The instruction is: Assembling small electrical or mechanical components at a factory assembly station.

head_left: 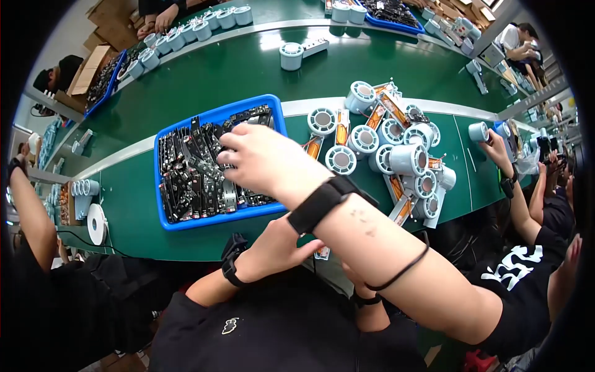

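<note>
My left hand [269,253], with a black wristband, is in front of a blue tray [218,221]. Its thumb is stretched away from the fingers, whose tips go behind a co-worker's forearm [396,254]. Beside that thumb shows a small white and orange piece [322,253], partly covered. My right hand [356,282] is mostly hidden under the same forearm; only part of it and the banded wrist show. The co-worker's hand [263,155] hangs over the tray, which is heaped with small black parts [192,167] carrying electronics.
Right of the tray lie piled light-blue round housings [409,160] with opened handles, orange inside. One housing [291,57] rests on the green belt [372,56] behind a metal rail. Another hand [493,149] at right holds a housing. A white reel [96,224] stands left.
</note>
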`<control>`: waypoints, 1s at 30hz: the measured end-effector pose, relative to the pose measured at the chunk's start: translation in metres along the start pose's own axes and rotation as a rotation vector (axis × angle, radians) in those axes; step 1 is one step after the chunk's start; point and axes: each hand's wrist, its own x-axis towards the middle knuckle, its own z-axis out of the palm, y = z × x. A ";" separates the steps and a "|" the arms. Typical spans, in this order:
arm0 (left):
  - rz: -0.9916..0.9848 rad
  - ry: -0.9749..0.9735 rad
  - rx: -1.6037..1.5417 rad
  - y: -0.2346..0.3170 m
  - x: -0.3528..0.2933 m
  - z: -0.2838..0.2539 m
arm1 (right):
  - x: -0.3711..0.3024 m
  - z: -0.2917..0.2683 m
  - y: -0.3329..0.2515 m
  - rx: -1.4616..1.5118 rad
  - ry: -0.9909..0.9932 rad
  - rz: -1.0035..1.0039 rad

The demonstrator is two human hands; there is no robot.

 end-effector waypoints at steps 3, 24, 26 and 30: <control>0.261 0.171 0.150 -0.030 -0.013 0.020 | 0.033 0.010 -0.038 0.071 -0.115 -0.056; 0.106 0.102 -0.085 -0.003 -0.009 0.000 | 0.136 0.097 -0.030 -1.917 0.088 -0.053; 0.078 0.021 -0.124 -0.008 -0.010 -0.002 | 0.138 0.089 -0.017 -1.737 0.061 -0.043; 0.092 -0.005 -0.180 -0.011 -0.011 0.004 | 0.140 0.074 0.006 -1.367 0.005 -0.019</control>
